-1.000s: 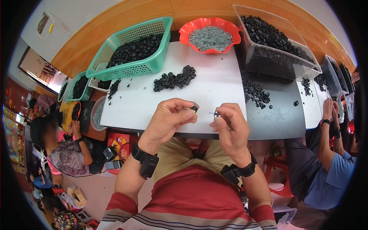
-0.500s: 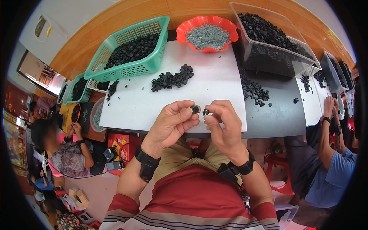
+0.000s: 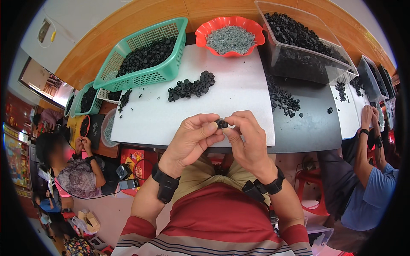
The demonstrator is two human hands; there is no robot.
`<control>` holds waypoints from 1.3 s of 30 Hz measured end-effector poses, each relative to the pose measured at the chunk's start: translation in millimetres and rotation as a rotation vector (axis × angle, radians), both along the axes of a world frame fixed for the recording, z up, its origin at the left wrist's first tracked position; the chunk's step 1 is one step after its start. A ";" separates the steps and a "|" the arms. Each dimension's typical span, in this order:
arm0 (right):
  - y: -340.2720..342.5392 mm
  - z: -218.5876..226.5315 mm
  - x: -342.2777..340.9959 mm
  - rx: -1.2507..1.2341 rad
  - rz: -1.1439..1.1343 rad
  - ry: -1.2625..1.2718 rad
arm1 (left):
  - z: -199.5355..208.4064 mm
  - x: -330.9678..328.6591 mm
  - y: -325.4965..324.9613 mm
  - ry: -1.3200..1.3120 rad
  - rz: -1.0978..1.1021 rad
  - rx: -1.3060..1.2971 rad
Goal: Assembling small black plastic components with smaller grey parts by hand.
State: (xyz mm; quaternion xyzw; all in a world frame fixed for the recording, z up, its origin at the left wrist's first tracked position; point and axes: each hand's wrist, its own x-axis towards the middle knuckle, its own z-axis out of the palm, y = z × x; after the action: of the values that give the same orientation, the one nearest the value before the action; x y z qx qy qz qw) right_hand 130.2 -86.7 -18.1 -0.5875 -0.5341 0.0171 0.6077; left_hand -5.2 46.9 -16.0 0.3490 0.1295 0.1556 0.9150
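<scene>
Over the near edge of the white board (image 3: 141,123), my left hand (image 3: 190,138) pinches a small round black plastic part (image 3: 221,123) between thumb and fingers. My right hand (image 3: 250,138) closes its thumb and forefinger on a smaller black piece at the right side of that part. The two pieces touch, and my fingertips cover most of the smaller one. Beyond my hands, a loose pile of black round plastic parts (image 3: 192,87) lies on the board.
At the back stand a green basket (image 3: 141,80) of black parts, a red scalloped bowl (image 3: 232,53) of thin metal pins, and a clear bin (image 3: 299,64) of black parts. Small black pieces (image 3: 282,100) lie scattered on the dark tabletop. People work at both sides.
My right hand has moved left, bringing its small black piece from a short gap away into contact with the round part. My left hand has barely moved.
</scene>
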 end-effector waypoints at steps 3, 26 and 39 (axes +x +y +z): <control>0.3 -2.0 -0.1 0.008 -0.013 -0.007 | -0.1 0.3 -2.0 -0.002 0.000 0.016; -3.0 -9.1 2.9 0.132 -0.061 -0.085 | 2.7 5.5 -15.8 0.051 0.084 0.090; -5.6 -13.6 4.2 0.133 -0.055 -0.136 | 1.2 4.4 -20.9 0.077 0.096 0.171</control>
State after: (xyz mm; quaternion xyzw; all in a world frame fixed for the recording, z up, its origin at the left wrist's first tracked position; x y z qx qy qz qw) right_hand 134.4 -92.3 -31.7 -0.5599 -0.5579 -0.0749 0.6080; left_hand -0.8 26.0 -14.7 0.4247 0.1674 0.1963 0.8678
